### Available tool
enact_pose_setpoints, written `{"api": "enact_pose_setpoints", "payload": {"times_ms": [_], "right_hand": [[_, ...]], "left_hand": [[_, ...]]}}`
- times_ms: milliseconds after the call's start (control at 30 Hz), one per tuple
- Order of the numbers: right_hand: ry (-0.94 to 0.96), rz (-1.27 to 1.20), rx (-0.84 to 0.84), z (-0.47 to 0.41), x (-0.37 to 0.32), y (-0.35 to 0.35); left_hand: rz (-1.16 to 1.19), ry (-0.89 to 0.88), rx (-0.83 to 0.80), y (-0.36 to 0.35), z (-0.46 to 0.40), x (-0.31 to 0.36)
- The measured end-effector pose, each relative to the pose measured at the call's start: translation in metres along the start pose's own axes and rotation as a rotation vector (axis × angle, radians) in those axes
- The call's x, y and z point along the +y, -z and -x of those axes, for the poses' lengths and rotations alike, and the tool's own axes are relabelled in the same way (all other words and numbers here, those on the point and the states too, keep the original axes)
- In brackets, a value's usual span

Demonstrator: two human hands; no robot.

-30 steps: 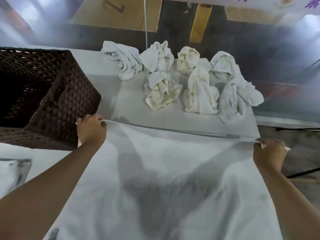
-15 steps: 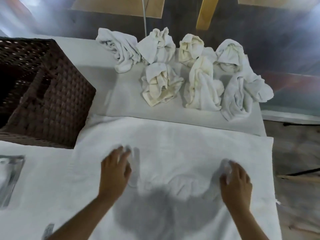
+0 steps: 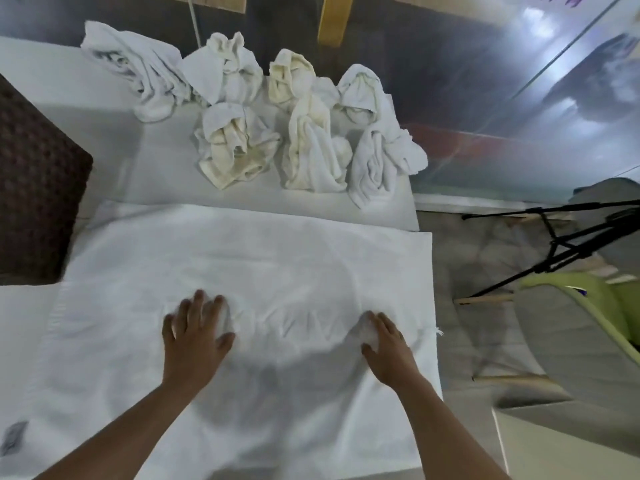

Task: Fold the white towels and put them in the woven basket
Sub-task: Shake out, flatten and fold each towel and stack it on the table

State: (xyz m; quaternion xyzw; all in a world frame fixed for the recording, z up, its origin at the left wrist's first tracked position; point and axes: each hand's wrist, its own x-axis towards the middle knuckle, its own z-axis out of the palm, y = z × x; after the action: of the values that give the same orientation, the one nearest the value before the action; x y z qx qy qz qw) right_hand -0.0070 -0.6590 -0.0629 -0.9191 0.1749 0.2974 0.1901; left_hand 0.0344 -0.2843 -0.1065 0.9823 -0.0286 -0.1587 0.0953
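Head view: your left hand [image 3: 194, 336] and right hand [image 3: 388, 348] lie flat with released fingers on the spread towel [image 3: 242, 258]. Its long axis runs left to right before you. The woven basket [image 3: 34, 188] stands at the left, nearer your left hand.

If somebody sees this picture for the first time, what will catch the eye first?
First, the two hands, left hand and right hand, pressing on a big white towel spread flat on the near part of the table. Behind it lies a cluster of crumpled towels, and the dark woven basket stands at the left edge.
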Motion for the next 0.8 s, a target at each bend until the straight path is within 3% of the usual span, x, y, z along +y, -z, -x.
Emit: {"api": "enact_pose_setpoints", "payload": {"times_ms": [333, 667, 800], "right_hand": [[0.282, 0.274, -0.022, -0.008, 0.062, 0.039], [0.529, 0.394, 0.004, -0.05, 0.162, 0.081], [0.556, 0.342, -0.025, -0.075, 0.181, 0.104]], "left_hand": [[0.043, 0.054, -0.124, -0.032, 0.062, 0.123], [0.072, 0.219, 0.112, -0.112, 0.159, 0.313], [0.131, 0.201, 0.039, -0.133, 0.197, 0.39]]}}
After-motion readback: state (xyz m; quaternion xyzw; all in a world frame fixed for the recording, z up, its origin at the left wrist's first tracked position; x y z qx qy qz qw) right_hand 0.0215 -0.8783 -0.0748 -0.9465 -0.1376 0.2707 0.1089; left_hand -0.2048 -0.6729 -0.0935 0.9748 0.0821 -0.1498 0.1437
